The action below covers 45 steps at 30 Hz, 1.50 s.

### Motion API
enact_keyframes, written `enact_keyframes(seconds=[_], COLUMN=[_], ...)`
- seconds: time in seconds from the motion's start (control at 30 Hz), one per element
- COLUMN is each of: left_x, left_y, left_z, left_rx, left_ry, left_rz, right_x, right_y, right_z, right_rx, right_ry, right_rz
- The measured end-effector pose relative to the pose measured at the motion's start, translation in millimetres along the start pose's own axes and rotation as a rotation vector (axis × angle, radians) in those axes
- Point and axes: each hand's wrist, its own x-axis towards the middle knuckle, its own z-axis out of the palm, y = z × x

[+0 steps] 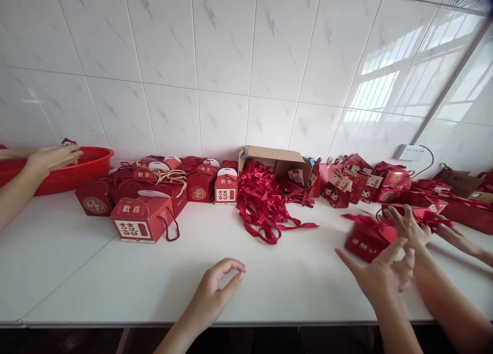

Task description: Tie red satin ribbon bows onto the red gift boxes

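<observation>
My left hand [220, 292] hovers over the front of the white table, holding nothing, with its fingers curved and the thumb apart. At the right, my right hand [385, 274] has its fingers spread. Just behind it is a blurred red gift box [365, 241] with a red ribbon; whether the fingers touch it cannot be made out. Beyond my left hand lies a tangled heap of red ribbons [264, 205], spilling from a tipped cardboard box [269, 153]. A red candy box [134, 220] with a rope handle stands further left.
Several red boxes [200, 184] line the wall. Small red gift bags [337, 187] stand right of the carton. A co-worker's hands [410, 228] handle a red ribboned box at the right. Another person's hand [54, 159] is over a red basin [96, 159] at the left.
</observation>
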Motion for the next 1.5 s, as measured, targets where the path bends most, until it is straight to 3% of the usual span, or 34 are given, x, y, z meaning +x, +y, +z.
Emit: enact_keyframes(seconds=[0.07,0.2,0.3,0.53,0.63,0.73,0.83,0.97,1.07,1.2,1.3,1.5], left_x=[-1.0,-5.2,-7.9,-5.1,-3.4,-2.1,-0.3,4.7,8.2,3.4,-8.9,-30.6], left_y=[0.9,-1.6,-5.5,-3.4,-2.9,-6.5,-8.3,3.1,15.2,17.0,8.6,-1.3], left_z=[2.9,7.3,7.0,3.5,3.4,7.8,17.6,30.8,34.0,30.9,32.3,38.2], left_rx=[0.050,0.158,0.175,0.173,0.185,0.284,0.465,0.636,0.697,0.694,0.679,0.610], left_ry=[-0.021,-0.042,-0.048,-0.026,-0.019,0.021,0.058,-0.097,-0.215,-0.227,-0.204,-0.057], left_rz=[0.020,0.077,0.083,0.067,0.062,0.069,0.171,0.350,0.340,0.317,0.329,0.320], right_x=[0.8,-26.3,-34.8,28.0,36.7,10.7,-38.1,-90.8,-95.4,-74.9,-75.5,-116.3], right_y=[8.1,1.9,-9.5,-39.7,-50.8,-59.9,-70.6,-85.7,-91.7,-86.9,-76.3,-57.6], right_z=[9.4,35.5,43.1,46.4,49.7,42.4,27.0,1.7,-17.8,-34.3,-29.4,1.9], right_rx=[-0.011,-0.031,-0.167,-0.304,-0.291,-0.225,-0.111,0.231,0.403,0.483,0.387,0.452], right_ry=[-0.032,-0.445,-0.637,-0.747,-0.743,-0.731,-0.775,-0.894,-1.057,-1.283,-1.258,-0.889], right_rz=[-0.072,-0.286,-0.371,-0.419,-0.415,-0.464,-0.577,-0.808,-0.841,-0.802,-0.850,-0.778])
